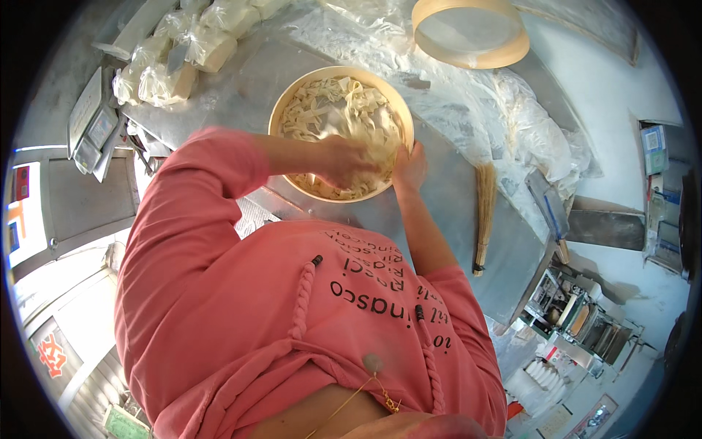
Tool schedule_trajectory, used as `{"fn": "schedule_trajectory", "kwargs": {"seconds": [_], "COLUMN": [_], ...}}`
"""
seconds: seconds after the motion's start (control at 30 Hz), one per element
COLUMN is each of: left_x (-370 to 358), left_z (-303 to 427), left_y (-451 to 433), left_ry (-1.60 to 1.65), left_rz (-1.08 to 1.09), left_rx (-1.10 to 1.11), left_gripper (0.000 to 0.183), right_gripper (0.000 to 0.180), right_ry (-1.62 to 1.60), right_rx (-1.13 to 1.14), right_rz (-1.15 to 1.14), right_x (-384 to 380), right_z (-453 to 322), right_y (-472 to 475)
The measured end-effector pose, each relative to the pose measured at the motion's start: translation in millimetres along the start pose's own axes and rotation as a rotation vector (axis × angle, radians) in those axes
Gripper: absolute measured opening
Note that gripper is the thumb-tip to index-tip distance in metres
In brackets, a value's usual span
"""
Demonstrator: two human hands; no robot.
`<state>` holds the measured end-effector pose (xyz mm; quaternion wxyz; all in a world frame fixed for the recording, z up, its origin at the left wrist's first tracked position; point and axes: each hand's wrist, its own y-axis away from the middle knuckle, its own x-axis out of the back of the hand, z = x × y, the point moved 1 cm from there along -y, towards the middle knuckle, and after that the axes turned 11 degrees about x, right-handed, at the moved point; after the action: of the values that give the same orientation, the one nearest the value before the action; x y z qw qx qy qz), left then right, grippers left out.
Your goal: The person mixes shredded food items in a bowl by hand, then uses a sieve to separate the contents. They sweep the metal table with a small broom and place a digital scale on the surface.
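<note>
A round sieve with a pale wooden rim (277, 110) stands on the metal worktop before me. Flat, cut strips of noodle dough (362, 101) lie loosely inside, and its mesh base shows between them. Over the near part of the sieve, my left hand (345, 162) reaches in among the noodles. It is blurred, and its fingertips are hard to make out against the dough. My right hand (410, 167) holds the right side of the rim, with the thumb toward the inside and the other fingers outside.
Tied clear bags (164, 82) of pale contents stand at the back left. Floury plastic sheeting (466, 110) covers the worktop's far side, with another wooden-rimmed sieve (471, 33) there. To the right lie a straw brush (484, 214) and a broad-bladed cleaver (548, 208). Beyond sits a roller machine (581, 318).
</note>
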<state>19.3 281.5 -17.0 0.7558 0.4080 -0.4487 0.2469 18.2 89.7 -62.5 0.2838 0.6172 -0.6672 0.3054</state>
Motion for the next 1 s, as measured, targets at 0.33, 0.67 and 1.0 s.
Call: {"fn": "schedule_trajectory", "kwargs": {"seconds": [0.33, 0.67, 1.0], "left_x": [11, -24, 0], "left_z": [-25, -51, 21], "left_y": [5, 10, -11], "left_ry": [-0.081, -0.049, -0.008], "left_rz": [0.028, 0.127, 0.222], "left_rx": [0.076, 0.272, 0.186], "left_gripper": [0.070, 0.060, 0.058], "right_gripper": [0.032, 0.028, 0.027], "right_ry": [0.006, -0.046, 0.128], "right_rx": [0.016, 0.066, 0.075], "right_rz": [-0.040, 0.014, -0.031], "right_x": [1, 0, 1], "right_z": [5, 5, -3], "right_y": [4, 2, 5]}}
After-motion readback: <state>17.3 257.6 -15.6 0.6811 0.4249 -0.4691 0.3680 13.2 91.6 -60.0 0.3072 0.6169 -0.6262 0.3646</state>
